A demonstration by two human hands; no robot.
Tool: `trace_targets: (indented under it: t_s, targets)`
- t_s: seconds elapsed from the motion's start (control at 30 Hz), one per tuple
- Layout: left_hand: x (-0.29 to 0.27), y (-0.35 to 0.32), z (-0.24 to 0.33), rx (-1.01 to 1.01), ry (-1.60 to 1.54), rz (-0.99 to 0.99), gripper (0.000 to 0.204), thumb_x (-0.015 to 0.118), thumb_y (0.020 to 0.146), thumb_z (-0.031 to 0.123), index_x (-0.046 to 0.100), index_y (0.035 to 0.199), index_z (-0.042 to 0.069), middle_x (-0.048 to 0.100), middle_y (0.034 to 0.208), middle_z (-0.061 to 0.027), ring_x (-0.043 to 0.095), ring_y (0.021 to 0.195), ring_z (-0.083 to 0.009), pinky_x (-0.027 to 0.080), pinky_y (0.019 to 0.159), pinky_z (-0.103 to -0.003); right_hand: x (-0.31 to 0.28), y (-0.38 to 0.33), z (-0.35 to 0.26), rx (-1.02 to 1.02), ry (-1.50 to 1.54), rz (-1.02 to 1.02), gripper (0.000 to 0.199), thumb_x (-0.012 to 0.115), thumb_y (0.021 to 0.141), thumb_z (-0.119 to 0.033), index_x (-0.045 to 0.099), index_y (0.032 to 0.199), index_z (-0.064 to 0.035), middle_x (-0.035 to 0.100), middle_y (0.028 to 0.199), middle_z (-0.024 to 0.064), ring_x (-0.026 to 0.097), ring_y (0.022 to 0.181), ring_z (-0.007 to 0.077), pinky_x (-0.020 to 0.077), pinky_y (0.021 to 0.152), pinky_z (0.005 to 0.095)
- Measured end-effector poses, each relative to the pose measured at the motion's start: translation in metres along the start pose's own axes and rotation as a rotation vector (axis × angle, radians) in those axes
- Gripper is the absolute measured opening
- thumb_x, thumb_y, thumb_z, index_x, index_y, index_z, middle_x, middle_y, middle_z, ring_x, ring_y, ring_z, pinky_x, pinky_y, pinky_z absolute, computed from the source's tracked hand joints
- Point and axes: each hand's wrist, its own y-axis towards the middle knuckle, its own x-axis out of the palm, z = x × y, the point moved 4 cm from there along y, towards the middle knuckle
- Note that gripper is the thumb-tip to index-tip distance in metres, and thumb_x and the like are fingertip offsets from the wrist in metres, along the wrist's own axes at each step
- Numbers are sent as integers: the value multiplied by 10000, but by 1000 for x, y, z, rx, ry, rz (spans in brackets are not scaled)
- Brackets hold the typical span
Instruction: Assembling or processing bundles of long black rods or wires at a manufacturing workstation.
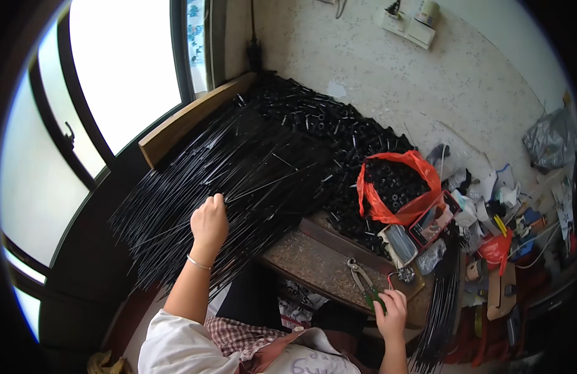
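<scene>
Left grip: the left hand (208,223) is closed into a fist among the long black rods (238,168), apparently pinching a few; exactly how many cannot be told.
Right grip: the right hand (391,311) is wrapped around the green handles of the pliers (363,282), whose jaws rest on the wooden bench (313,265).
Rods: fanned in a big sheaf from the window side across toward the bench.
Doing it well: separating single rods cleanly likely needs a light pinch, as they overlap and tangle.
Around: a heap of small black tubes (320,124) behind; a red bag (397,187) of black parts; cluttered packets to the right.
In the way: crossing rods crowd the left hand.
</scene>
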Motion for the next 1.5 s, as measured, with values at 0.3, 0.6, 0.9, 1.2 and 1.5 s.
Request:
trace_targets:
  t_s: [0.3, 0.6, 0.9, 1.2, 1.5]
  targets:
    - [-25, -33, 56, 91, 125, -71, 135, 478, 658, 73, 432, 777, 28, 484, 714, -130, 501, 673, -286, 423, 551, -348, -12, 9, 49, -144, 36, -80, 242, 554, 631, -93, 525, 870, -75, 482, 886, 31, 429, 873, 215, 355, 724, 320]
    - [-3, -63, 83, 256, 128, -128, 158, 486, 680, 150, 442, 741, 11, 499, 654, -131, 519, 636, -265, 436, 558, -323, -27, -15, 59, -87, 153, -17, 224, 558, 624, -68, 541, 846, -46, 531, 826, 66, 448, 837, 244, 364, 737, 332]
    - [11, -42, 77, 227, 268, -47, 34, 404, 691, 52, 434, 683, 39, 493, 707, -89, 493, 677, -202, 417, 542, -293, -17, -15, 62, 14, 166, -15, 213, 565, 615, -63, 543, 826, -40, 537, 829, 79, 457, 846, 267, 361, 743, 339]
    - [-7, -13, 135, 86, -43, -141, 342, 583, 642, 256, 390, 757, -1, 486, 704, -178, 500, 666, -338, 406, 530, -385, -13, 33, 113, 15, 211, -15, 170, 569, 632, -100, 550, 796, -60, 543, 798, 56, 462, 828, 231, 364, 730, 321]
    - [17, -3, 134, 149, 116, -216, 109, 475, 678, 79, 391, 700, 14, 487, 661, -135, 506, 615, -297, 406, 509, -365, -15, 39, 126, 24, 203, -19, 184, 574, 630, -123, 551, 806, -70, 544, 808, 53, 459, 835, 226, 362, 734, 318]
